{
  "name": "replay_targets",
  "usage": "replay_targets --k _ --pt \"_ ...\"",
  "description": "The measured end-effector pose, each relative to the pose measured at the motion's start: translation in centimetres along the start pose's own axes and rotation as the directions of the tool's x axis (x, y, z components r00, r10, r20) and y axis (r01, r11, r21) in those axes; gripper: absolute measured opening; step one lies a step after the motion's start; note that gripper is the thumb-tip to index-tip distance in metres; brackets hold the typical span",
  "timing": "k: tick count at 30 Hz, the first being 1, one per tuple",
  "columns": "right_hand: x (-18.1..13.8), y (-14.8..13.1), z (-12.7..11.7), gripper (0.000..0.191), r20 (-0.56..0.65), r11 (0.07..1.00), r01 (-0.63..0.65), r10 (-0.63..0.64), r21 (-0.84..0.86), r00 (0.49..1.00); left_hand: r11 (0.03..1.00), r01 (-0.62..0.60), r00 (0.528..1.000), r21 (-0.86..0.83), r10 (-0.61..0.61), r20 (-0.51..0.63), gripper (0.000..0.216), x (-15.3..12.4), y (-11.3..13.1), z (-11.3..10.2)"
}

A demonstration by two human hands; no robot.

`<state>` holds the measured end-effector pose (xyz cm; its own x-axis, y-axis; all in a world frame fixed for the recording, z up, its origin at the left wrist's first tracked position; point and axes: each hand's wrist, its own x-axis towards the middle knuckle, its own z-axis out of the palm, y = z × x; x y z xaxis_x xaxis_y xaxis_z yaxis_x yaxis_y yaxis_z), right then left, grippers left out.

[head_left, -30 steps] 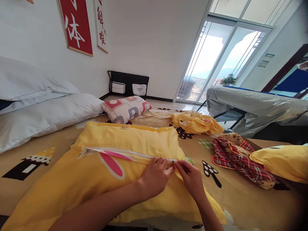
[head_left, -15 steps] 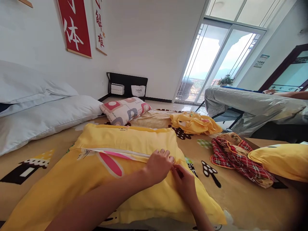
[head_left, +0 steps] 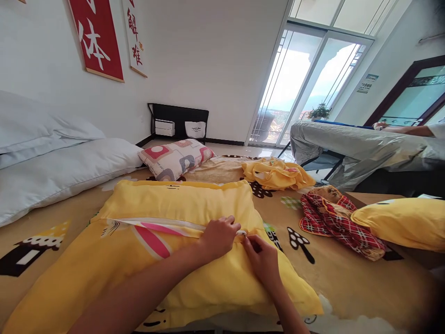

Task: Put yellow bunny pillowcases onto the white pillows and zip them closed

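Note:
A yellow pillowcase [head_left: 208, 287] lies plump in front of me, with a pink-and-white ear print on it. Across its upper part runs a white zipper [head_left: 184, 224], its left stretch gaping a little. My left hand [head_left: 220, 237] is closed with curled fingers on the fabric along the zipper, near its right end. Just beside it, my right hand [head_left: 263, 260] pinches at the zipper's right end, where a small metal-looking zipper pull [head_left: 244, 234] shows at the fingertips. The fingers partly cover the pull.
White pillows [head_left: 69, 167] lie at left and a patterned pillow [head_left: 177, 158] behind. Crumpled yellow cloth [head_left: 278, 174], red plaid fabric [head_left: 342, 222] and another yellow pillow [head_left: 403, 222] lie to the right on the printed bedding [head_left: 333, 283]. Another person's arm [head_left: 406, 130] rests over a plastic-covered table [head_left: 361, 144].
My left hand has shifted left along the zipper, opening a small gap between the hands where the zipper's end now shows. My right hand stays near that end. The view has shifted slightly.

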<state>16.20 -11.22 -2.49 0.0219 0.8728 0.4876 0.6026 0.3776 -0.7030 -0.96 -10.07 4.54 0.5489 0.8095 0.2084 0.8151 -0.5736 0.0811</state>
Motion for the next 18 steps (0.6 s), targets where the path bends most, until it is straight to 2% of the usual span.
replay_targets --k 8,12,15,18 --pt "0.3 0.3 -0.4 0.034 0.008 0.989 -0.090 0.092 -0.118 0.996 1.000 0.007 0.999 -0.022 -0.008 -0.042 0.015 -0.5 0.1 0.6" --pt "0.7 -0.1 -0.6 0.031 -0.041 0.947 -0.145 0.140 -0.286 0.989 0.999 -0.029 0.998 0.019 0.030 -0.063 0.014 -0.7 0.3 1.0" --pt "0.7 -0.3 -0.5 0.026 -0.084 0.884 -0.132 0.105 -0.449 0.991 0.996 -0.066 0.995 0.055 0.070 -0.075 0.014 -0.9 0.5 1.1" --pt "0.6 -0.1 -0.4 0.024 -0.116 0.820 -0.053 -0.016 -0.569 0.993 0.986 -0.119 0.986 0.118 0.131 -0.107 0.015 -1.1 0.7 1.1"
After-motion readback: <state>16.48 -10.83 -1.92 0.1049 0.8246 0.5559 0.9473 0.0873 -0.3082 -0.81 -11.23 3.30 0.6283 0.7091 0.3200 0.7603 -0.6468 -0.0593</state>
